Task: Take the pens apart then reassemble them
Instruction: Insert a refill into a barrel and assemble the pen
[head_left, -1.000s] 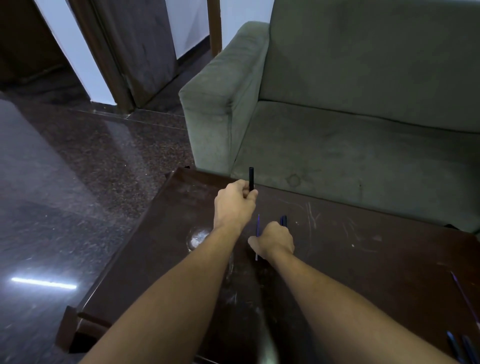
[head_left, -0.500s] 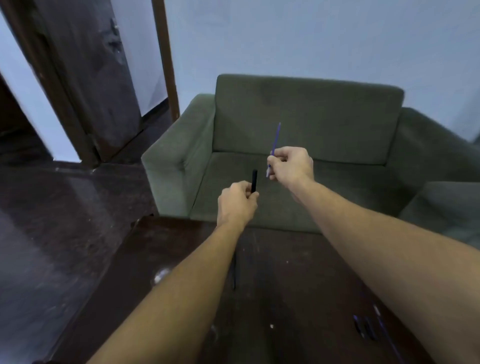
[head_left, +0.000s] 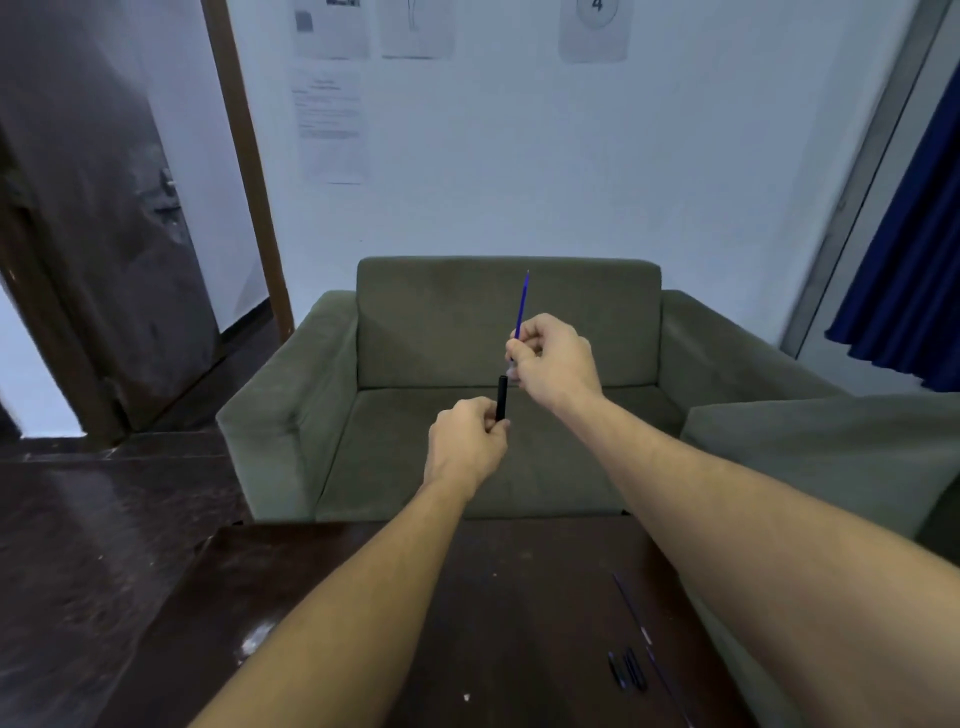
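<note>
- Barrel (head_left: 502, 397), black: upright in mid-air beyond the table's far edge. The left hand (head_left: 467, 441) has its fingers curled round the lower end, likely steadying it as a socket.
- Refill (head_left: 522, 306), blue: just above the barrel, tilted, pinched in the right hand's (head_left: 553, 361) fingertips, probably being lined up for insertion.
- Table (head_left: 519, 597): dark, with loose pen parts (head_left: 628, 670) near right.
- Room: green sofa (head_left: 441, 322) far, door (head_left: 104, 234) left, curtain (head_left: 904, 270) right.

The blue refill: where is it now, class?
Head view, centre: the right hand pinches the blue refill nearly upright, above the black barrel in the left hand.
</note>
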